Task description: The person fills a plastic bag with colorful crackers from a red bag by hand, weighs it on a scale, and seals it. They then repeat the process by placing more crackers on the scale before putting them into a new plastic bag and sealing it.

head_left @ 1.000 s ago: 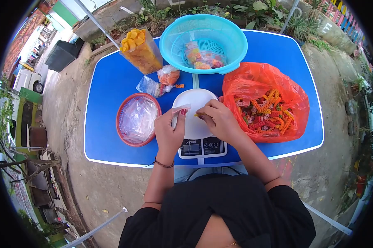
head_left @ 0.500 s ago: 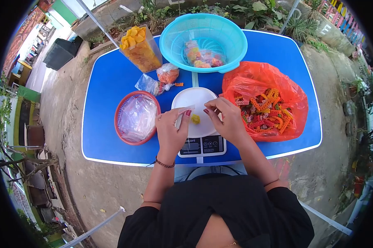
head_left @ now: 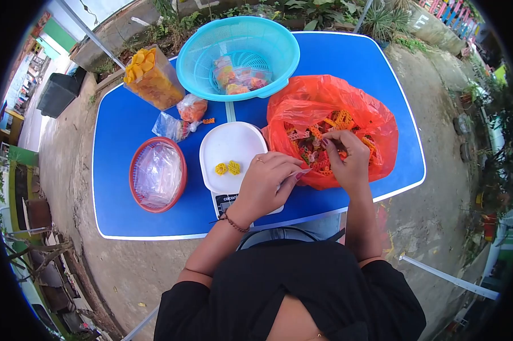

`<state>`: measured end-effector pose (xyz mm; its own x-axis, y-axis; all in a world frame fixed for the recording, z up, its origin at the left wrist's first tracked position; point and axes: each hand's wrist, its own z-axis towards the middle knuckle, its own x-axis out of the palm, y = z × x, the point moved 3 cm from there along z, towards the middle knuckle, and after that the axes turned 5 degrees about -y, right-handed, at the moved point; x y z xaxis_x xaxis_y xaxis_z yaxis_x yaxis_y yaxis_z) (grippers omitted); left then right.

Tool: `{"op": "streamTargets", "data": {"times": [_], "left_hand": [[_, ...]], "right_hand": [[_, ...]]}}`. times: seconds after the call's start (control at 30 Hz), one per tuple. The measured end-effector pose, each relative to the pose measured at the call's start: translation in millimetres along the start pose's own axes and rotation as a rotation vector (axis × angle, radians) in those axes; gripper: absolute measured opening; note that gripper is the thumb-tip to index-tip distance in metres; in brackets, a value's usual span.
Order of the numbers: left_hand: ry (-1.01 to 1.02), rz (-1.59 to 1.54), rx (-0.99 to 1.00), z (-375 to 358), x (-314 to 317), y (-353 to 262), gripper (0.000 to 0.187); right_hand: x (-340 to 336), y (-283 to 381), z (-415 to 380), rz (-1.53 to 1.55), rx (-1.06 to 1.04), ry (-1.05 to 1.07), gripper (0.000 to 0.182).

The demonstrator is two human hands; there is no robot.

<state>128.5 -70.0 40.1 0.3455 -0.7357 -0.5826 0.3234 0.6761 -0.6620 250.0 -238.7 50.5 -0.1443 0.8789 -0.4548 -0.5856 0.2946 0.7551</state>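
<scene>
My left hand [head_left: 266, 183] hovers over the right edge of a white scale plate [head_left: 233, 142] and pinches a small clear plastic bag [head_left: 300, 172]. Two yellow snack pieces [head_left: 228, 168] lie on the plate, which sits on a digital scale [head_left: 227, 200]. My right hand [head_left: 347, 156] is inside an open red plastic bag [head_left: 376, 122], its fingers curled down among the coloured twisted snacks [head_left: 302, 139]. Both hands are over the blue table [head_left: 120, 142].
A red basket [head_left: 138, 196] of empty clear bags lies left of the scale. Behind stand a teal basket [head_left: 194, 51] holding filled packets, a clear container of orange chips [head_left: 151, 79] and two small filled bags [head_left: 179, 122]. Concrete ground surrounds the table; a black bin [head_left: 57, 94] stands at far left.
My right hand left the plate and went into the red bag. A second yellow piece now lies on the plate. My left hand shifted right with the small bag.
</scene>
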Motion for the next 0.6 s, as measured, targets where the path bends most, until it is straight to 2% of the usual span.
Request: {"op": "streamTargets", "data": {"times": [0.13, 0.23, 0.27, 0.37, 0.47, 0.6], "left_hand": [[0.059, -0.035, 0.090, 1.5, 30.9, -3.1, 0.012], [0.102, 0.171, 0.122, -3.4, 45.3, -5.9, 0.011], [0.111, 0.203, 0.105, -5.8, 48.1, -5.1, 0.011], [0.134, 0.268, 0.064, -9.5, 51.7, -3.6, 0.011], [0.150, 0.271, 0.039, -11.1, 49.2, -4.4, 0.010], [0.162, 0.252, 0.021, -11.9, 46.5, -5.3, 0.010]], "right_hand": [[2.2, -20.8, -12.6, -0.152, -0.040, 0.062, 0.012], [13.2, -31.3, -21.0, -0.176, 0.019, 0.233, 0.015], [16.4, -32.6, -24.6, -0.370, -0.018, 0.275, 0.020], [24.6, -29.2, -26.5, -0.533, -0.096, 0.252, 0.024], [23.6, -13.3, -24.5, -0.588, -0.124, 0.329, 0.029], [24.4, -20.6, -20.9, -0.643, -0.106, 0.323, 0.027]]}}
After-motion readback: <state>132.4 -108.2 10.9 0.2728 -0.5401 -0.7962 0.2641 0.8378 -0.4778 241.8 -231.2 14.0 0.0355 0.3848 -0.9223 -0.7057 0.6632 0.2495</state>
